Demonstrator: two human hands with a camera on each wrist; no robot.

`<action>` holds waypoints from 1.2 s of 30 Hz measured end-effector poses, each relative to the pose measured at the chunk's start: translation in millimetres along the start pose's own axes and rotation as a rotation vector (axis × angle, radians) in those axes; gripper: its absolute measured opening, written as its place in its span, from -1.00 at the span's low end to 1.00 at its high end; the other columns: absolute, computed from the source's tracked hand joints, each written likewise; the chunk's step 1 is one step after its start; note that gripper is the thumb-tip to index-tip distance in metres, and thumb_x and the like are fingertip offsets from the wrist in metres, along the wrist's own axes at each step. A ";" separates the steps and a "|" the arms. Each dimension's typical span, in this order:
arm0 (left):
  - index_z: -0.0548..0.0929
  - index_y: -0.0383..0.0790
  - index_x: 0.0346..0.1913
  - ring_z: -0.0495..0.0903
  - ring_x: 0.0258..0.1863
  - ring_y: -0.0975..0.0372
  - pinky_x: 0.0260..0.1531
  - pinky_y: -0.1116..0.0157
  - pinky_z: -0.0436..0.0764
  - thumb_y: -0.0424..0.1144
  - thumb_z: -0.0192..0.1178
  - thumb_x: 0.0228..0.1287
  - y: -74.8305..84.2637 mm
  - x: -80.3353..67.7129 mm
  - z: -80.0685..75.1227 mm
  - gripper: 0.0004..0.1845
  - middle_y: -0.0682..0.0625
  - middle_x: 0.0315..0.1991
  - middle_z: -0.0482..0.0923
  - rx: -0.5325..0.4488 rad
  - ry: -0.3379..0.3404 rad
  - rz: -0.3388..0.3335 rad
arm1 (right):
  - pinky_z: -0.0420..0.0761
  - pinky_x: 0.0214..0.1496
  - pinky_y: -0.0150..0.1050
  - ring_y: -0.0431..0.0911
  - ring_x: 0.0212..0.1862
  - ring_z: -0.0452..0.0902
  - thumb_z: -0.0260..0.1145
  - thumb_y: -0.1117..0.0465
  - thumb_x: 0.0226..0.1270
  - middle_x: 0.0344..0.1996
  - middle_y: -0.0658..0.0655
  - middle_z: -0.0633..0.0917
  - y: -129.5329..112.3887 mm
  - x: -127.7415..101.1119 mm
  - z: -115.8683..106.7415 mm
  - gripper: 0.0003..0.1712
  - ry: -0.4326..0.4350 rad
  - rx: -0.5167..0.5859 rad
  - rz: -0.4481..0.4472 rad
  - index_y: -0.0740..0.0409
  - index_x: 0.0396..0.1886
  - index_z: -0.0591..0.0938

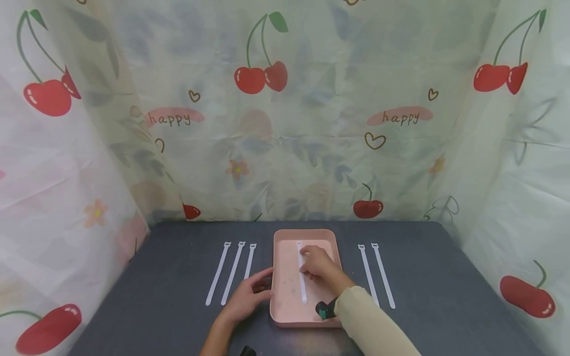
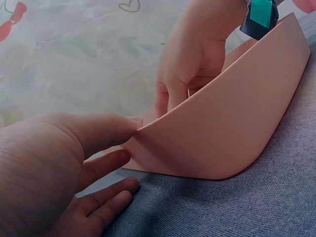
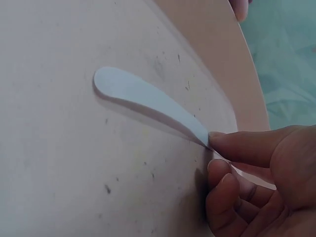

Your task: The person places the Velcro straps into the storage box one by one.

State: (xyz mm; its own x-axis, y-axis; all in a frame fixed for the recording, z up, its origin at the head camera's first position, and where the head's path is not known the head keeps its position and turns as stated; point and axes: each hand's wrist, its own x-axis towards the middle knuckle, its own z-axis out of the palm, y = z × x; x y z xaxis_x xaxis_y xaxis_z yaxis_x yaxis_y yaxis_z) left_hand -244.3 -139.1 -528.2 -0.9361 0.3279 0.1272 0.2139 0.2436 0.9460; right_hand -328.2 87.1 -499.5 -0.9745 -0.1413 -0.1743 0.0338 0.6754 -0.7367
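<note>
Nearest, your left hand (image 1: 249, 299) sits at the left side of the pink tray (image 1: 285, 316), grip loosely spread, thumb touching the rim. A dark device with a teal patch (image 1: 326, 310) on your right wrist is over the tray's near end. Your right hand (image 1: 318, 262) is inside the tray, its grip pinching a white strap (image 3: 148, 98) that runs lengthwise within it, rounded end nearer you. On the dark bench (image 1: 156, 277), three similar straps (image 1: 218, 274) lie left of the tray and two more (image 1: 384, 276) right. Beyond the tray hangs cherry-printed cloth (image 1: 285, 188).
</note>
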 end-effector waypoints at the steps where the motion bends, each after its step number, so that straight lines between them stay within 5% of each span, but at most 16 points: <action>1: 0.41 -0.28 0.37 0.49 0.16 -0.08 0.16 -0.05 0.43 -0.33 0.29 0.22 -0.3 0.2 0.1 -0.37 -0.24 0.25 0.45 -0.002 0.000 0.003 | 0.45 -0.74 -0.34 -0.15 -0.78 0.42 0.43 0.45 0.05 -0.54 0.19 0.59 -0.3 -0.2 1.0 -0.39 0.005 -0.009 -0.008 0.26 0.17 0.54; 36: 0.38 -0.34 0.37 0.48 0.16 -0.09 0.18 -0.06 0.40 -0.37 0.29 0.22 1.6 -1.6 -1.3 -0.36 -0.27 0.26 0.43 -0.030 -0.033 0.041 | 0.42 -0.79 -0.34 -0.12 -0.82 0.45 0.42 0.44 0.08 -0.72 0.15 0.58 -24.9 0.0 29.9 -0.35 -0.013 0.019 -0.046 0.29 0.23 0.48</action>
State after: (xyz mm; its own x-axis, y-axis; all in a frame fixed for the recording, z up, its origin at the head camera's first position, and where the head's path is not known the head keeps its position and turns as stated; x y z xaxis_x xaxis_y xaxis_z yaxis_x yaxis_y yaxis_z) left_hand -242.8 -140.4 -526.5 -0.9167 0.3675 0.1567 0.2432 0.2020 0.9487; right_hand -322.3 48.6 -500.7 -0.9721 -0.1813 -0.1487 -0.0064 0.6542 -0.7563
